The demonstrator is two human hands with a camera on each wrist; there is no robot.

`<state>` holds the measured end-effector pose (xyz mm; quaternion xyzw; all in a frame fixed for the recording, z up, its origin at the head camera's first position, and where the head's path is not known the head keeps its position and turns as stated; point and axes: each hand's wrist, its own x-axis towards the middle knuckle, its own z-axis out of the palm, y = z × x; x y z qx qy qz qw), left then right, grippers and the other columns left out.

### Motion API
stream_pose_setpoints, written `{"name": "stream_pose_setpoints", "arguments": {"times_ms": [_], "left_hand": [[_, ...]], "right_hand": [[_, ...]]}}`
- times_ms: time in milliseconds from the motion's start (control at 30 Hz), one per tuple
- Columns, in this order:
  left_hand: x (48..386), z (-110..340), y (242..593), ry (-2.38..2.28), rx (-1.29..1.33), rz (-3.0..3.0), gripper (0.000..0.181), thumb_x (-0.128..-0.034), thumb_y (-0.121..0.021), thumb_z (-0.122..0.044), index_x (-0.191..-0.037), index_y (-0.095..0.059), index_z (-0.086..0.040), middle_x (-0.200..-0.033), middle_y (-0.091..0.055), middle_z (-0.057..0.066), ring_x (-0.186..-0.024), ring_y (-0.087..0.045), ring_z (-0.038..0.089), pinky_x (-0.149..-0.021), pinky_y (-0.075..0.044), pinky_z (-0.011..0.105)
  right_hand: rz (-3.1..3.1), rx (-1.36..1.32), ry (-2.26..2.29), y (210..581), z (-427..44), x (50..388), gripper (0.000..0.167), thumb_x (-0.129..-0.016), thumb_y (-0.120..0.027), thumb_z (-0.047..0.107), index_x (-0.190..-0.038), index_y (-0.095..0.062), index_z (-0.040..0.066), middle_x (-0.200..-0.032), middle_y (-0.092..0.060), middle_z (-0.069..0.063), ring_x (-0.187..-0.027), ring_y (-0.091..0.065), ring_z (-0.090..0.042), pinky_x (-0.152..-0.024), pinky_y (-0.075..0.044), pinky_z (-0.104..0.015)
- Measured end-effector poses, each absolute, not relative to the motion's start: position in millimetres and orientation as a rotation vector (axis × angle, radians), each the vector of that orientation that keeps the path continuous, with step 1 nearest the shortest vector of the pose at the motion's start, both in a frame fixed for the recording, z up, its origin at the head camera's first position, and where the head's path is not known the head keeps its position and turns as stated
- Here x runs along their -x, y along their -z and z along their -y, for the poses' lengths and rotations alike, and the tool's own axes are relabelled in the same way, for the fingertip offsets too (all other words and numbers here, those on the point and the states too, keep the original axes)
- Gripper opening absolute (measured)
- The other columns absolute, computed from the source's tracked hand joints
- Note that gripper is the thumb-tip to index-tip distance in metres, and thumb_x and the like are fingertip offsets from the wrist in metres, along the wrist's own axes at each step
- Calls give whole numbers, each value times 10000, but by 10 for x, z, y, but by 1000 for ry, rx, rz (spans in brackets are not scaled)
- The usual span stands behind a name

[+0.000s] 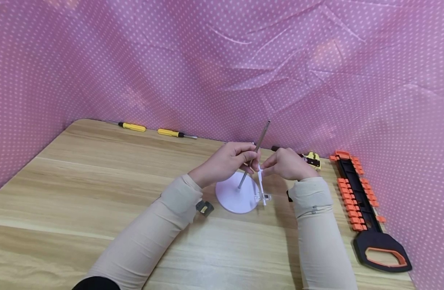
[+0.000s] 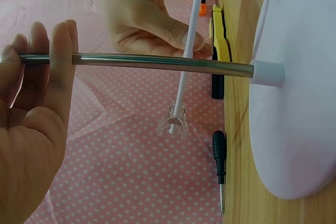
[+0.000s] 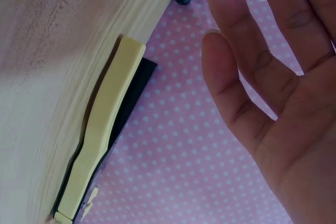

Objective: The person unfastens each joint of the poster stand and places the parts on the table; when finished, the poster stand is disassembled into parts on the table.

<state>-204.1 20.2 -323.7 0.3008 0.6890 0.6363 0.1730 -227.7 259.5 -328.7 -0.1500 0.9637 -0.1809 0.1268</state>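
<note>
My left hand [image 1: 231, 161] holds the upper part of a slim metal rod [image 1: 264, 132] between thumb and fingers. The rod's lower end sits in a short white collar [image 2: 268, 73] on a round white base [image 1: 229, 199]. Close by on the right, my right hand [image 1: 288, 164] pinches a thin white rod [image 2: 193, 19] between thumb and forefinger. That white rod carries clear plastic clips [image 2: 173, 121] towards its ends and crosses beside the metal rod in the left wrist view. In the right wrist view the right fingertips [image 3: 220, 66] show, but the white rod is out of sight.
Two yellow-handled screwdrivers [image 1: 133, 127] lie along the back edge. A yellow-and-black tool [image 3: 105, 124] and a dark-handled screwdriver [image 2: 219, 153] lie behind the hands. At right is a black rack with orange clips [image 1: 356, 193]. A small grey piece [image 1: 205, 208] sits near the left sleeve.
</note>
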Motion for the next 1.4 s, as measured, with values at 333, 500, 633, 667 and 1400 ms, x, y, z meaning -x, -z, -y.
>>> {"name": "stream_pose_setpoints", "arguments": {"times_ms": [333,500,633,667,1400], "left_hand": [[2043,-200,3237,-1804,-856,-1951,226,-1135,-477,-96,-1092,-659,31,-967,-680,144,-1057,-682,521,-937,-661,452],[2040,-200,3238,-1801,-857,-1962,232,-1135,-474,-98,-1084,-662,28,-966,-680,141,-1050,-688,505,-884,-670,340],[2040,-201,3244,-1799,-862,-1976,228,-1132,-481,-98,-1082,-667,25,-966,-683,137,-1003,-715,409,-884,-669,342],[2039,-202,3244,-1799,-862,-1977,228,-1132,-482,-97,-1083,-668,26,-965,-683,137,-995,-717,393,-884,-670,346],[2050,-208,3250,-1808,-859,-1962,228,-1130,-491,-93,-1130,-676,40,-960,-692,142,-970,-733,374,-874,-675,351]], "right_hand": [[-2781,400,533,3306,-2609,2286,202,-895,-857,304,-1073,-862,210,-1211,-789,-55,-1224,-690,-308,-1064,-560,-550],[-2788,406,507,3327,-2622,2297,214,-895,-853,298,-1087,-858,204,-1220,-786,-63,-1247,-679,-321,-1086,-550,-548],[-2790,406,491,3352,-2635,2307,201,-915,-835,272,-1100,-855,195,-1220,-786,-71,-1269,-668,-339,-1100,-544,-551],[-2791,406,489,3360,-2639,2310,194,-923,-827,260,-1102,-854,193,-1218,-787,-70,-1273,-666,-341,-1102,-544,-550],[-2809,443,446,3489,-2663,2333,127,-877,-870,270,-977,-873,192,-1072,-821,16,-1102,-727,-251,-980,-601,-452]]}}
